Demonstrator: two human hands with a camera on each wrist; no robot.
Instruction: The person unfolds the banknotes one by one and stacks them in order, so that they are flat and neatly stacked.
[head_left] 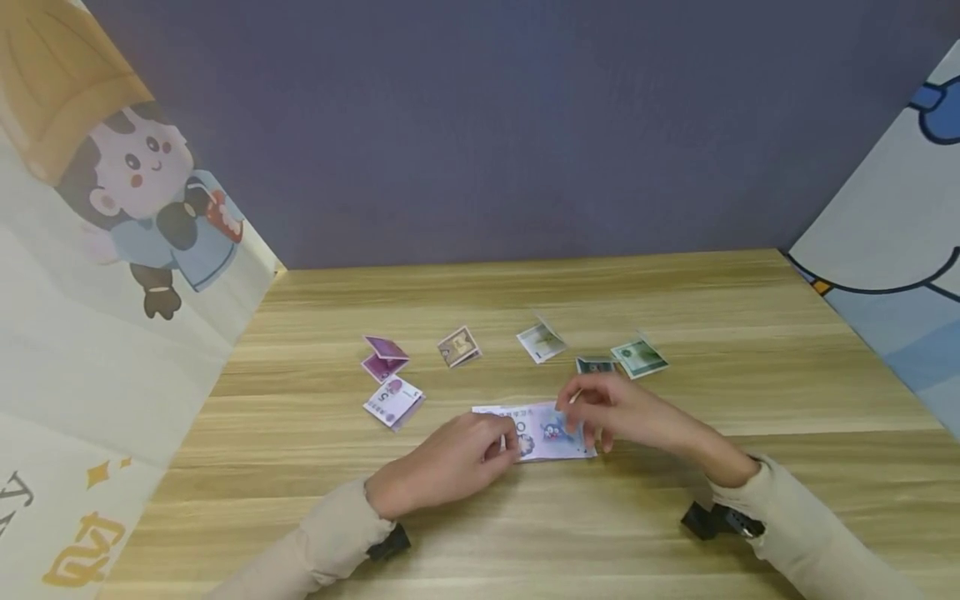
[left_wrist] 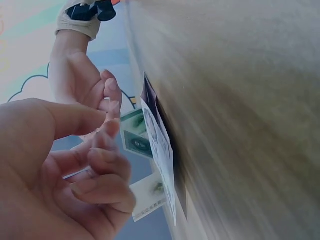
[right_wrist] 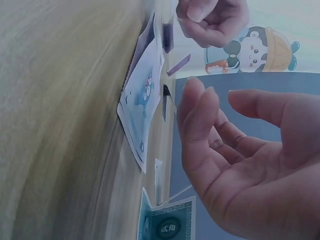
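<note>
A pale purple play banknote (head_left: 551,446) lies on the wooden table between the two hands, partly covered by them in the head view. Seen edge-on in the left wrist view, this banknote (left_wrist: 159,145) looks creased, with layers apart at one end. My left hand (head_left: 457,458) hovers over its left end, fingers loosely curled and nothing visible in them. Over the right end is my right hand (head_left: 618,412); in the right wrist view its thumb and fingers (right_wrist: 200,120) stand apart, holding nothing. Just beyond that hand sits a dark folded note (head_left: 596,365), partly hidden.
Behind the hands are more folded notes: magenta (head_left: 385,358), pale purple (head_left: 393,402), brown (head_left: 459,347), olive (head_left: 542,342) and green (head_left: 640,357). A dark blue-grey panel (head_left: 525,133) rises at the table's back edge, with cartoon-printed walls on both sides.
</note>
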